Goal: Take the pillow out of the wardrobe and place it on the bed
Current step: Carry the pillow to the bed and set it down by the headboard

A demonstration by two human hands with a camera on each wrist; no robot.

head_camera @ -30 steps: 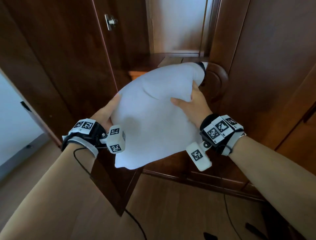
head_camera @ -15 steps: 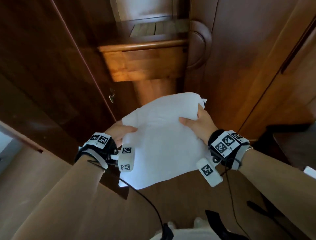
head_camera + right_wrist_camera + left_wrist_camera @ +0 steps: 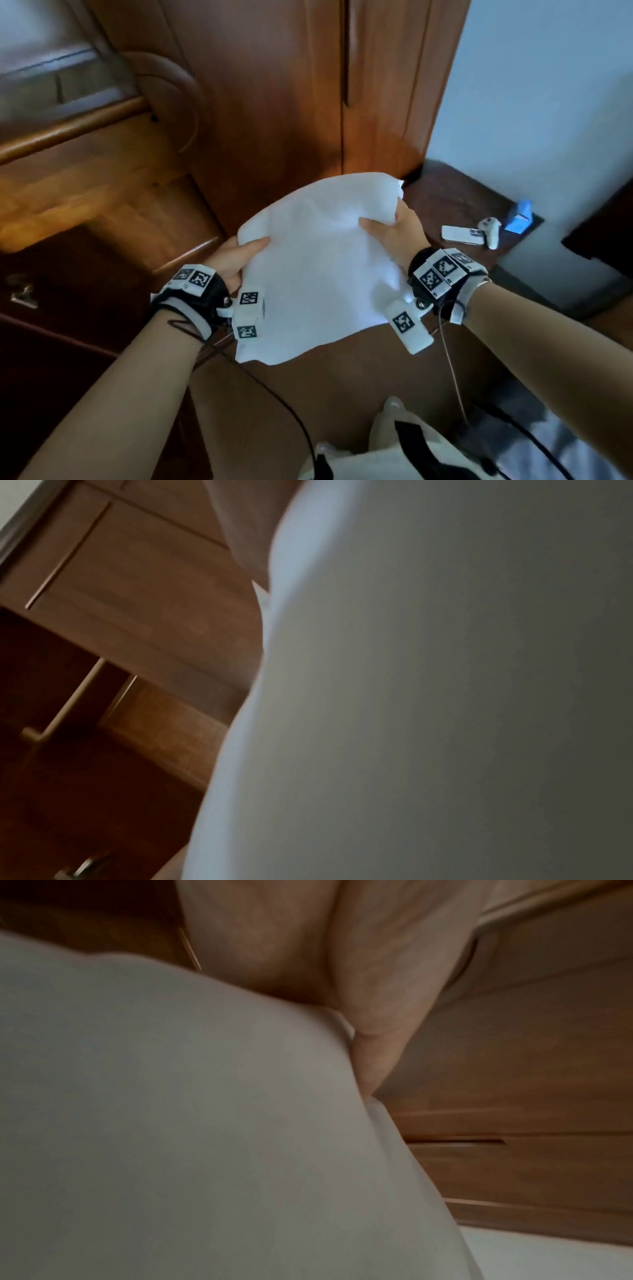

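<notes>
A white pillow [image 3: 322, 267] hangs in the air in front of me, outside the brown wooden wardrobe [image 3: 274, 96]. My left hand [image 3: 236, 255] grips its left edge, thumb on top. On the right side my right hand [image 3: 394, 229] grips the upper right edge, thumb pressed into the fabric. The pillow [image 3: 171, 1123] fills most of the left wrist view, with the fingers [image 3: 369, 1015] curled against its edge. In the right wrist view the pillow [image 3: 445, 696] covers the right half. No bed is in view.
A dark nightstand [image 3: 459, 202] stands right of the wardrobe, with a white remote [image 3: 459, 234], a white controller [image 3: 491, 231] and a blue box [image 3: 520, 219] on it. An open wardrobe door [image 3: 68, 291] is at lower left. Cables [image 3: 274, 387] trail over the wooden floor.
The pillow has come out of the wardrobe and moved right with both hands. My view has swung right, so the nightstand and the pale wall now show.
</notes>
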